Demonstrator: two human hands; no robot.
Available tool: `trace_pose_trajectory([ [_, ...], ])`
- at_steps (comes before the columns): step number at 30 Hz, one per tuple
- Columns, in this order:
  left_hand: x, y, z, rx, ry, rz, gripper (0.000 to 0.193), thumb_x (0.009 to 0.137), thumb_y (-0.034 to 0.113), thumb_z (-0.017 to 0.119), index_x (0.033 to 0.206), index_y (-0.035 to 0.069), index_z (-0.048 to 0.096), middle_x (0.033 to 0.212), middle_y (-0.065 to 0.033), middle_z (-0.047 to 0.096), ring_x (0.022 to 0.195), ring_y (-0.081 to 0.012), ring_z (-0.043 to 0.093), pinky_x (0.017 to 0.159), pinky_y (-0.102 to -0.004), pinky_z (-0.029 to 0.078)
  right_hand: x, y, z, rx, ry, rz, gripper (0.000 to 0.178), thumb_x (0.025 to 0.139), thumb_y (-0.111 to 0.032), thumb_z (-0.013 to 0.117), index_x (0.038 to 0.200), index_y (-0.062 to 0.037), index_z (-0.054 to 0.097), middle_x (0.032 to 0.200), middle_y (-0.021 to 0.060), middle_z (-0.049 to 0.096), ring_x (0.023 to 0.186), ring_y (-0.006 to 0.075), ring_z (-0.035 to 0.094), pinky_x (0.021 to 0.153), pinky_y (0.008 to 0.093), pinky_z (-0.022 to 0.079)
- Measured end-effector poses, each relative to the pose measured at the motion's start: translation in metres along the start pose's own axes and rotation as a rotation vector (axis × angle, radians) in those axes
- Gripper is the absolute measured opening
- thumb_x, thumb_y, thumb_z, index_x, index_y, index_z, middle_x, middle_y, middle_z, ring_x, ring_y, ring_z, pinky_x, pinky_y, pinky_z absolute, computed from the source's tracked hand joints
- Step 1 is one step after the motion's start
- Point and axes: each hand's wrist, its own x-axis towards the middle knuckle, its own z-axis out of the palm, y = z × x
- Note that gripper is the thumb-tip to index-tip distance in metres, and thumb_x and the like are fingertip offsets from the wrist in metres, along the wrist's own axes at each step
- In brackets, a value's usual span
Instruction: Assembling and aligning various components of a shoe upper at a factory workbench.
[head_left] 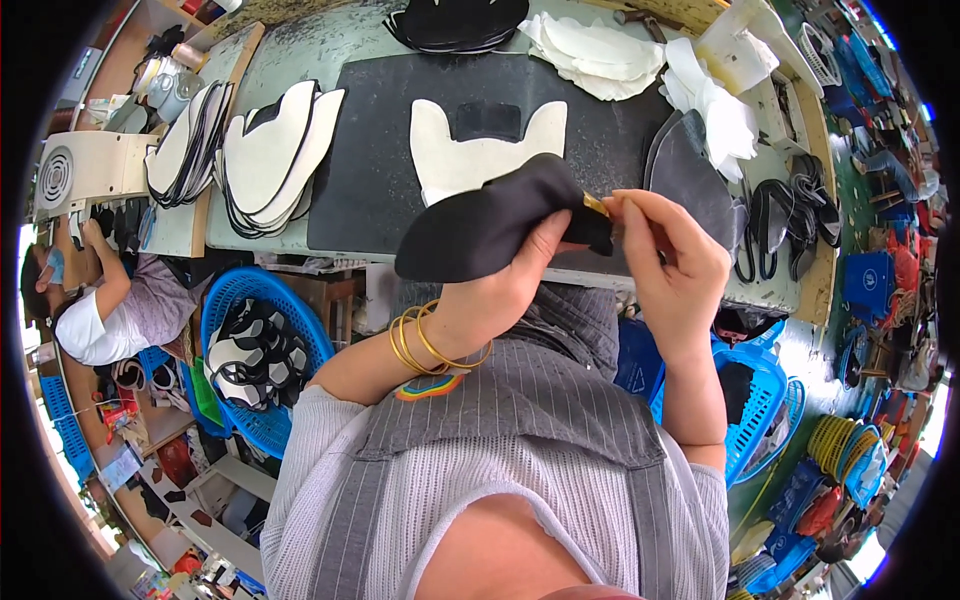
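I see the left hand [507,290] gripping a black piece [470,225] mid-frame, overlapping a white cutout [490,155]; right hand [682,268] curled, grip unclear; blue basket [292,295] left.

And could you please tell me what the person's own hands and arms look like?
Both the left hand and the right hand are without gloves. Thin gold-coloured bangles circle the left arm near the wrist; the right arm shows none. The light grey knit sleeves end around the elbows, leaving both forearms uncovered.
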Motion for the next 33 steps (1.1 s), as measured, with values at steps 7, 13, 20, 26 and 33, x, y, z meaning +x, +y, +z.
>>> trace_pose_trajectory([
  [7, 0.004, 0.002, -0.004, 0.390, -0.040, 0.202, 0.013, 0.089, 0.010, 0.059, 0.096, 0.000, 0.063, 0.080, -0.0132, 0.064, 0.069, -0.0249, 0.066, 0.062, -0.0309, 0.051, 0.000, 0.000, -0.004, -0.360, -0.135, -0.444, 0.035, 0.072, 0.003, 0.066, 0.106, 0.0027, 0.058, 0.096, 0.0123, 0.065, 0.077, 0.0234, 0.065, 0.062, 0.0320, 0.053],
  [13, 0.006, 0.003, -0.007, 0.492, -0.127, 0.234, 0.011, 0.087, 0.008, 0.058, 0.092, 0.000, 0.064, 0.075, -0.0117, 0.062, 0.064, -0.0242, 0.063, 0.058, -0.0302, 0.049, 0.005, -0.004, -0.007, -0.406, -0.267, -0.406, 0.017, 0.072, 0.001, 0.065, 0.087, -0.0002, 0.056, 0.079, 0.0097, 0.061, 0.067, 0.0242, 0.062, 0.055, 0.0318, 0.051],
  [20, 0.003, -0.004, -0.006, 0.215, -0.109, 0.166, 0.010, 0.089, 0.004, 0.055, 0.093, -0.002, 0.061, 0.076, -0.0104, 0.061, 0.066, -0.0196, 0.064, 0.059, -0.0299, 0.049, 0.006, -0.008, -0.003, -0.167, -0.028, -0.080, 0.011, 0.074, 0.002, 0.065, 0.079, -0.0009, 0.056, 0.068, 0.0080, 0.060, 0.062, 0.0200, 0.065, 0.054, 0.0278, 0.050],
  [26, 0.004, -0.001, -0.004, 0.095, -0.060, 0.015, 0.012, 0.089, 0.004, 0.056, 0.097, -0.003, 0.062, 0.081, -0.0102, 0.065, 0.073, -0.0168, 0.066, 0.063, -0.0282, 0.051, 0.003, 0.000, -0.009, 0.189, -0.155, 0.130, 0.024, 0.078, -0.002, 0.067, 0.102, -0.0015, 0.064, 0.080, 0.0112, 0.066, 0.074, 0.0194, 0.068, 0.067, 0.0253, 0.052],
  [33, 0.003, 0.002, -0.008, 0.311, -0.065, 0.119, 0.014, 0.085, 0.006, 0.061, 0.098, 0.000, 0.064, 0.080, -0.0125, 0.065, 0.071, -0.0214, 0.066, 0.064, -0.0289, 0.051, 0.004, -0.003, -0.007, -0.240, -0.190, -0.263, 0.017, 0.079, -0.001, 0.064, 0.096, 0.0005, 0.063, 0.086, 0.0118, 0.066, 0.075, 0.0261, 0.065, 0.064, 0.0333, 0.053],
])
